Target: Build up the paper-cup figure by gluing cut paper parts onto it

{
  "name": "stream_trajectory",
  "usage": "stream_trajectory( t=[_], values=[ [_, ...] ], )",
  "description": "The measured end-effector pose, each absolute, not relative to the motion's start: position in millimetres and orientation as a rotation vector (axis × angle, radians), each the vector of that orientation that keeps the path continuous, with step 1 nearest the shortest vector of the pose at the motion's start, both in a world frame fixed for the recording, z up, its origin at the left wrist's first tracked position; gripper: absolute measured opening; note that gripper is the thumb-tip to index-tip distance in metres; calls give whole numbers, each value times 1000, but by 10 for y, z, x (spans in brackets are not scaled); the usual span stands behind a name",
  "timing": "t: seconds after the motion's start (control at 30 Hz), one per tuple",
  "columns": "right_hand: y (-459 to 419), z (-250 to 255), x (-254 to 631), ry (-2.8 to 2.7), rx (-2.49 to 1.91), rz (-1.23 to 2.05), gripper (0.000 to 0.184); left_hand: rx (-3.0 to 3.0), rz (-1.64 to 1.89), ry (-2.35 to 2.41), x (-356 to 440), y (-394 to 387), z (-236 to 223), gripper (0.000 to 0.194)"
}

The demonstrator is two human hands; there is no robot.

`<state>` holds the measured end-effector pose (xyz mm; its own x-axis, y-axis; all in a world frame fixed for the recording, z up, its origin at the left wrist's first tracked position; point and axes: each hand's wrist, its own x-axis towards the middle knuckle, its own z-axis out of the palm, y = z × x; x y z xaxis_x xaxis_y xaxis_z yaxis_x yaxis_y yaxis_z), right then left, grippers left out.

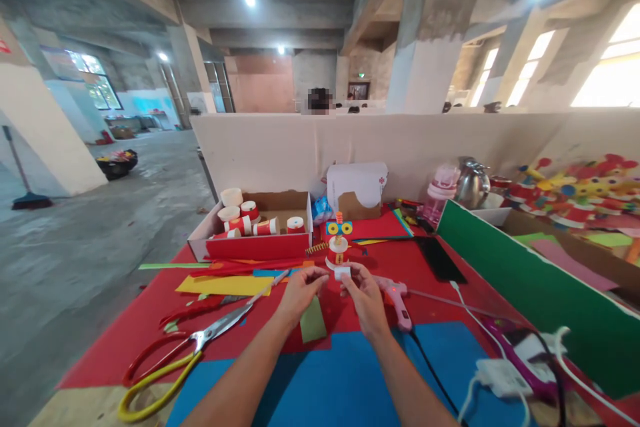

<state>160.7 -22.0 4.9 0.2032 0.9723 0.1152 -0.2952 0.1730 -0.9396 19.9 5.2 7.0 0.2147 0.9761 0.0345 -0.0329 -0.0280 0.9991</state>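
Observation:
My right hand pinches a small white piece, perhaps folded paper, between thumb and fingers. Just left of it, the fingertips of my left hand are closed together; whatever they hold, if anything, is too small to make out. Directly beyond my hands stands a paper-cup figure with yellow ring eyes on a blue strip, an orange top and a coiled gold arm at its left. A green paper piece lies between my wrists. Beside my right hand rests a pink hot glue gun with a lit red dot.
Large open scissors and yellow paper strips lie at left. A box of paper cups stands behind them. To the right are a black phone, cables, a power strip and a green-sided box.

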Motion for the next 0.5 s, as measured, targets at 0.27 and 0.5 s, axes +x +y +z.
stream_trajectory(
  t=[0.27,0.5],
  values=[
    [-104,98,1773,-203,-712,1302,31,1865,1068,1311,-69,275,511,23],
    [-123,82,1782,1,-624,1430,5,1876,1136,1476,-1,443,411,18]
  ],
)
